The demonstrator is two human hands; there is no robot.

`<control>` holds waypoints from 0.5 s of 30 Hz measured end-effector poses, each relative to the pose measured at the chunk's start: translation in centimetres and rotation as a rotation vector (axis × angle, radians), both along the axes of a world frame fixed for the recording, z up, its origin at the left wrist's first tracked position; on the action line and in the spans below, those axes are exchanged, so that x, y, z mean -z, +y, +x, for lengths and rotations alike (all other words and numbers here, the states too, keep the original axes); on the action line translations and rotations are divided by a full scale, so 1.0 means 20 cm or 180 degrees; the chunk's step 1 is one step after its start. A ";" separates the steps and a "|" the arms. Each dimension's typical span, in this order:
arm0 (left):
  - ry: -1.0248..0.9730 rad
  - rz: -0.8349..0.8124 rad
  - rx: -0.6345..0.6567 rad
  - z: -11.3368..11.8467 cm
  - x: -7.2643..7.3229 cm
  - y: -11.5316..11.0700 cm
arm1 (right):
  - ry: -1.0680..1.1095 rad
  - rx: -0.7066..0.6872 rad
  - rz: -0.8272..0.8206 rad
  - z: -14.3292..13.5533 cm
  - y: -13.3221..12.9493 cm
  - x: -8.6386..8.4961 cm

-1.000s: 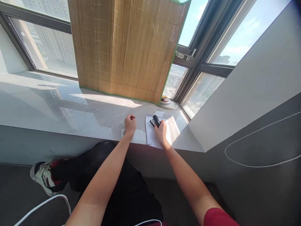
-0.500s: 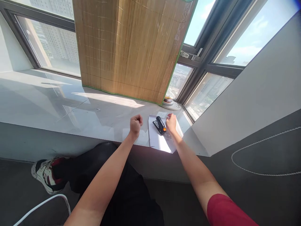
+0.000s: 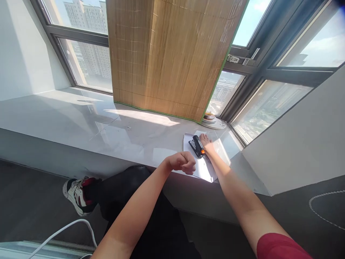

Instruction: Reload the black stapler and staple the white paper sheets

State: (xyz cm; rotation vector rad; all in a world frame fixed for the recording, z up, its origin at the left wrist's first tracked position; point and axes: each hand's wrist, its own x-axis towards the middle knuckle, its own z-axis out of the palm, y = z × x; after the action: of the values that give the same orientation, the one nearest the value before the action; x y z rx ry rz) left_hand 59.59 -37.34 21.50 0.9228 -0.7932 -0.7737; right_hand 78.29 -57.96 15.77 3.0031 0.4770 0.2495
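Note:
My left hand (image 3: pixel 182 163) is closed in a fist over the front edge of the white paper (image 3: pixel 204 168). What it holds, if anything, is hidden. With fingers stretched out, my right hand (image 3: pixel 207 141) rests on the paper's far right part, close beside a stapler (image 3: pixel 198 146). The stapler is black with an orange end towards me and lies on the paper, its handle raised from the base. Neither hand grips it.
The glossy windowsill (image 3: pixel 140 138) carries the paper. A stack of plates (image 3: pixel 211 119) stands in its far right corner. Behind hangs a bamboo mat (image 3: pixel 167 57) with green edging. A white cable (image 3: pixel 67 225) loops at lower left, and a beaded cord (image 3: pixel 320 212) hangs at right.
The view has turned left. My left fist has moved right and towards me, to the paper's front edge. My right hand has gone from curled fingers to lying flat on the paper.

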 end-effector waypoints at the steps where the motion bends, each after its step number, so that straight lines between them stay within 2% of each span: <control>1: -0.0074 0.0102 0.0168 -0.01 -0.02 -0.01 | 0.0080 0.0061 0.0010 0.00 0.02 -0.01; 5: -0.0434 0.0326 0.0739 -0.03 -0.09 -0.06 | 0.0364 0.0161 0.0121 -0.03 0.19 -0.05; 7: -0.0659 0.0342 0.0832 -0.03 -0.11 -0.07 | 0.0366 0.0063 0.0247 -0.04 0.32 -0.06; 11: -0.0941 0.0144 0.0392 -0.02 -0.06 -0.07 | 0.0495 -0.0205 0.0559 -0.06 0.65 -0.08; 13: -0.0722 -0.0094 0.0101 -0.02 -0.01 -0.07 | 0.0557 -0.0372 0.0672 -0.07 0.84 -0.08; 15: -0.0248 -0.0430 -0.0329 -0.01 0.05 -0.08 | 0.0540 -0.0530 0.0794 -0.09 1.01 -0.07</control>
State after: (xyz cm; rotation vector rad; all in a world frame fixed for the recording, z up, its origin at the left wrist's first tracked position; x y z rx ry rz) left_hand 59.33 -38.86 20.57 0.8694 -0.8488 -0.5896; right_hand 76.44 -37.70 17.21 3.2464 0.7677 0.0694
